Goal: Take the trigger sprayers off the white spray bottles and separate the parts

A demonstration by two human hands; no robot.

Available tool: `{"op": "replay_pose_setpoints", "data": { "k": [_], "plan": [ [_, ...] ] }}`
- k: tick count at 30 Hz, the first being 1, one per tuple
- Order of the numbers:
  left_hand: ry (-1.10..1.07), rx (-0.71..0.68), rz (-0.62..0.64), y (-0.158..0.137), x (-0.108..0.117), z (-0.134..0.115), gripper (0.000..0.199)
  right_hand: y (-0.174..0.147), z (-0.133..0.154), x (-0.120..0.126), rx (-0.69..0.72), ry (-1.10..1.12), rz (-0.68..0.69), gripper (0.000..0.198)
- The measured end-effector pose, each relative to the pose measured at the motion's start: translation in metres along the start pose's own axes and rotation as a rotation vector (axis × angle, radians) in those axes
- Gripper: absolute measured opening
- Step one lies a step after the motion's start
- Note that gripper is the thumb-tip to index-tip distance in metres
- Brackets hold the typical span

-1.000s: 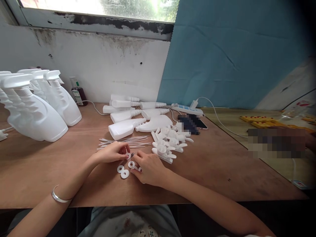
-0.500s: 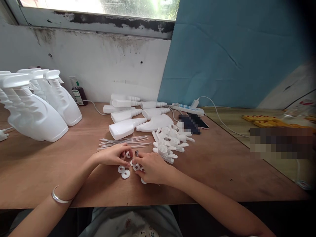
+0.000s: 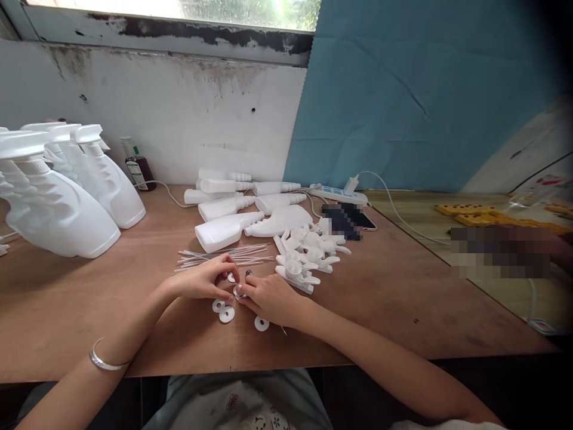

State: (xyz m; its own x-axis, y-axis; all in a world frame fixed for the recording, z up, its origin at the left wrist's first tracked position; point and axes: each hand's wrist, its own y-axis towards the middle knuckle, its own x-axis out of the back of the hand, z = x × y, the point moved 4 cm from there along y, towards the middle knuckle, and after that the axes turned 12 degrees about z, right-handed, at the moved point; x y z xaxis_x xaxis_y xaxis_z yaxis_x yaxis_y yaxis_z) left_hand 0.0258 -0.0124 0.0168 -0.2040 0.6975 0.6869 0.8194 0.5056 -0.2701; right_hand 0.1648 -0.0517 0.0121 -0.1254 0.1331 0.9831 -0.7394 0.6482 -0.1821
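Observation:
My left hand (image 3: 208, 282) curves over the tabletop, thumb and index finger apart, beside a white ring washer (image 3: 231, 277). My right hand (image 3: 275, 301) has its thumb and fingers closed at another white washer (image 3: 237, 291), partly covered by the fingertips. A slim tool with a dark end (image 3: 249, 273) pokes out above that hand, and a thin metal point shows below it; its middle is hidden in the palm. Near my left thumb lie two flat washers (image 3: 227, 315). One more loose washer (image 3: 262, 323) rests below my right hand.
Thin white tubes (image 3: 228, 257) lie beyond my hands, with white spray trigger heads (image 3: 308, 254) to their right. Several empty-looking white bottles (image 3: 224, 230) lie behind. Assembled spray bottles (image 3: 85, 215) stand left. Phones (image 3: 353, 218), a power strip (image 3: 335, 194) and a co-worker's blurred hand (image 3: 501, 251) are right.
My right hand has closed toward the washer near my left fingertips. Washers that showed under its fingers are now out of sight, and one below it is uncovered. The view shifts slightly.

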Motion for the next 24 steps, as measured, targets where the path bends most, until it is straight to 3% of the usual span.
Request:
{"op": "replay_pose_setpoints", "data": {
  "k": [6,14,24],
  "plan": [
    [0.022,-0.038,0.055,-0.002,0.000,-0.003,0.039,0.001,-0.005,-0.004,0.008,0.038,-0.021,0.025],
    [0.001,0.073,0.088,-0.002,0.002,-0.002,0.041,0.002,-0.007,-0.006,-0.022,0.041,-0.070,0.022],
    [-0.050,0.074,0.123,-0.006,0.006,0.015,0.046,0.001,-0.008,-0.003,-0.086,0.095,-0.066,0.021]
  ]
}}
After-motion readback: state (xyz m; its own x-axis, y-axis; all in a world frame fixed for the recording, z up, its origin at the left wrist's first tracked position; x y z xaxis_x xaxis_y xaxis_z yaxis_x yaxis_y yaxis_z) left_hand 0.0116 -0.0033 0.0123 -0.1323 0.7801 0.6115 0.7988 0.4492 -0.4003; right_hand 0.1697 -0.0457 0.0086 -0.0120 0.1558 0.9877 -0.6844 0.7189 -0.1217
